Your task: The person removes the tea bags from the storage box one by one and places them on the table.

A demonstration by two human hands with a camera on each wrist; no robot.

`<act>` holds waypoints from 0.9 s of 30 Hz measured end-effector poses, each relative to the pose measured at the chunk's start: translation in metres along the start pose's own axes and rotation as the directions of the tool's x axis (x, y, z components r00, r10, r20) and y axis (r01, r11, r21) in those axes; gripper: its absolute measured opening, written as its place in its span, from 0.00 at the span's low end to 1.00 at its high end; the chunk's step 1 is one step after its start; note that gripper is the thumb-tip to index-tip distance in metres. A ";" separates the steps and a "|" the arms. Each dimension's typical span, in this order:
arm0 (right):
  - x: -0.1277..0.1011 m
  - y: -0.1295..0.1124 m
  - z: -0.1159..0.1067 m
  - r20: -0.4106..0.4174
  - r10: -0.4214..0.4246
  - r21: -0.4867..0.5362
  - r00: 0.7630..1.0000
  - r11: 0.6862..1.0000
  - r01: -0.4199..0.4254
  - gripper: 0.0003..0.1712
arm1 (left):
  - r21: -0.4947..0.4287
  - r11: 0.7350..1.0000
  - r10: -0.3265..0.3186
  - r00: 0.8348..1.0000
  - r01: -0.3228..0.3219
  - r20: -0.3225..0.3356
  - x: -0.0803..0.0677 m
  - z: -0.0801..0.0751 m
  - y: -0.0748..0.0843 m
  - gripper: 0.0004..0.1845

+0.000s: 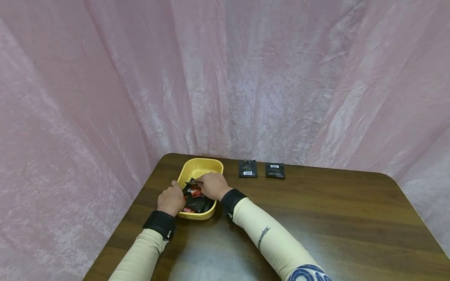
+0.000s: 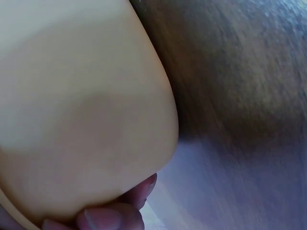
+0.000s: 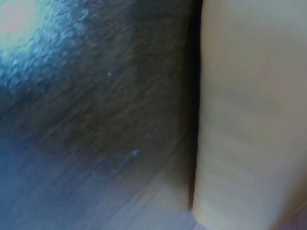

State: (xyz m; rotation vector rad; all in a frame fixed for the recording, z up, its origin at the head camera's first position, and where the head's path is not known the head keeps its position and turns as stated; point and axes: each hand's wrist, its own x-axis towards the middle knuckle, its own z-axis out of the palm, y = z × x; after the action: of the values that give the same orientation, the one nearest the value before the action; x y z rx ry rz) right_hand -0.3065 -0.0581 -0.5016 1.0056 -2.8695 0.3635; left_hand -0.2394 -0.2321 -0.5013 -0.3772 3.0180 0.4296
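Left hand (image 1: 171, 200) grips the near-left rim of the yellow tub (image 1: 207, 166) on the table (image 1: 316, 218), right hand (image 1: 212, 185) pinches one of the dark packets (image 1: 197, 203) inside; best to hold the tub firm and lift one packet cleanly.

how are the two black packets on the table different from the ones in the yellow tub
The two black packets on the table lie flat, apart and in a row near the far edge, label sides up; the packets in the yellow tub are heaped and overlapping, with red showing on some. The table pair lies untouched, while the right hand reaches into the heap and the left hand holds the tub's rim. Both sets look like small dark sachets.
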 end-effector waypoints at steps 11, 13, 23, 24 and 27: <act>-0.001 0.001 0.000 -0.083 0.029 0.104 0.996 0.994 -0.020 0.11 | -0.003 1.000 0.014 1.000 -0.014 -0.003 0.000 -0.002 0.001 0.21; -0.001 0.001 0.001 -0.092 0.043 0.119 0.995 0.992 -0.031 0.10 | -0.004 1.000 0.012 1.000 -0.012 -0.003 0.000 -0.002 0.002 0.21; -0.004 0.004 -0.001 -0.161 0.025 0.118 0.987 0.993 -0.005 0.09 | -0.009 1.000 0.015 1.000 -0.015 -0.012 -0.004 0.000 0.001 0.20; -0.005 0.005 -0.002 -0.173 0.011 0.112 0.985 0.994 0.009 0.09 | -0.009 1.000 0.016 1.000 -0.016 -0.011 -0.004 0.000 0.002 0.20; -0.010 0.010 -0.009 -0.228 -0.035 0.086 0.973 0.995 0.056 0.10 | -0.007 1.000 0.015 1.000 -0.015 -0.006 -0.005 0.001 0.002 0.21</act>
State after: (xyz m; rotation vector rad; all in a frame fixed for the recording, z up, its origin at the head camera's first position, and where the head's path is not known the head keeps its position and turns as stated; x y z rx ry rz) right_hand -0.3046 -0.0424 -0.4964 0.9727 -2.6433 0.5718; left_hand -0.2353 -0.2291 -0.5016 -0.3567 3.0280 0.4414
